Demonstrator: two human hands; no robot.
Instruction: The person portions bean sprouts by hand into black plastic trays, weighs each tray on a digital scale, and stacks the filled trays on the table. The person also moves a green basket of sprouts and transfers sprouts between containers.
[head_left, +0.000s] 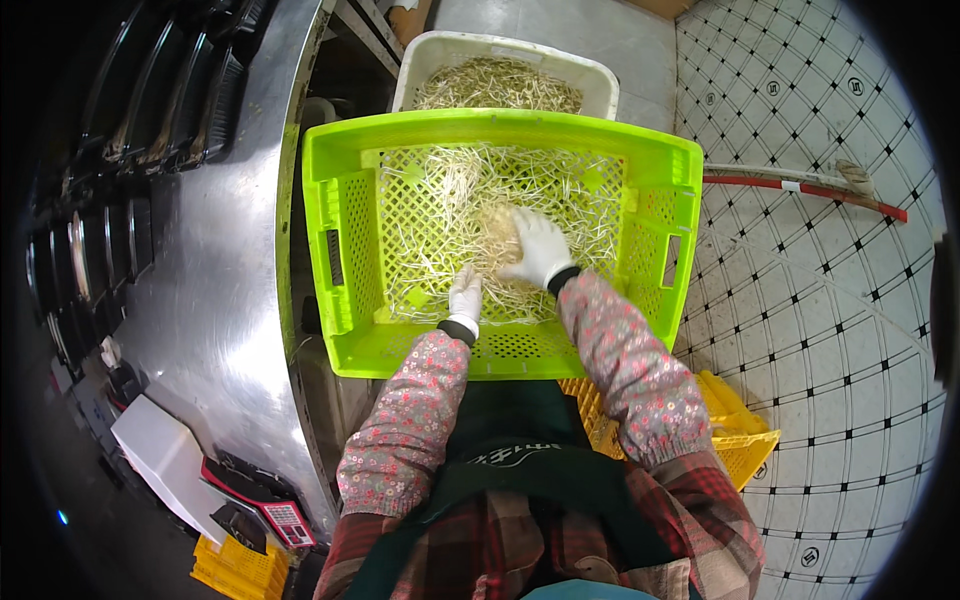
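A bright green plastic crate with a perforated bottom stands before me, and loose pale sprouts are scattered over its floor. Both my hands wear white gloves and reach inside. My right hand is at the middle of the crate, fingers spread against a bunched clump of sprouts; whether it grips them I cannot tell. Lower and to the left, my left hand points its fingers towards the same clump, touching sprouts near the front wall. Its fingers are partly hidden by its own angle.
Beyond the crate stands a white plastic tub holding more sprouts. A steel table on the left bears stacked black trays and a scale. Yellow baskets sit at lower right; a red-and-white pole lies on the tiled floor.
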